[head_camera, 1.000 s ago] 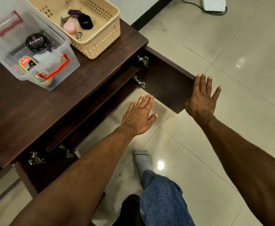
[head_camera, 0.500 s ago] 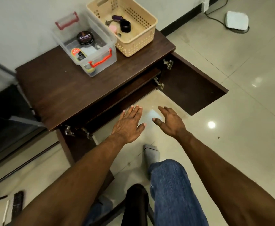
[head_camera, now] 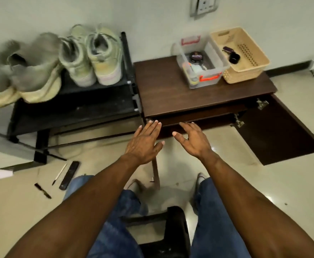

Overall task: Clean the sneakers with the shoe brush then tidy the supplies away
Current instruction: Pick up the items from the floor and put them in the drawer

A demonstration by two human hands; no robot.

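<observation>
A pair of pale high-top sneakers (head_camera: 94,56) stands heels toward me on the black shoe rack (head_camera: 74,107), with grey shoes (head_camera: 29,66) on a yellowish cloth to their left. On the dark wooden cabinet (head_camera: 171,90) sits a clear supply box (head_camera: 202,67) with red handles, holding a black polish tin (head_camera: 195,57). My left hand (head_camera: 145,144) and right hand (head_camera: 193,140) hover empty, fingers spread, in front of the cabinet's open front. No shoe brush that I can make out for sure.
A beige perforated basket (head_camera: 243,58) with small items sits right of the clear box. The cabinet's door (head_camera: 282,135) stands swung open to the right. A dark flat bar, a stick and a comb (head_camera: 66,175) lie on the tiled floor. A black stool is between my knees.
My view has swung left and back, bringing the shoe rack and sneakers into sight. My right hand left the open cabinet door and came in beside my left hand.
</observation>
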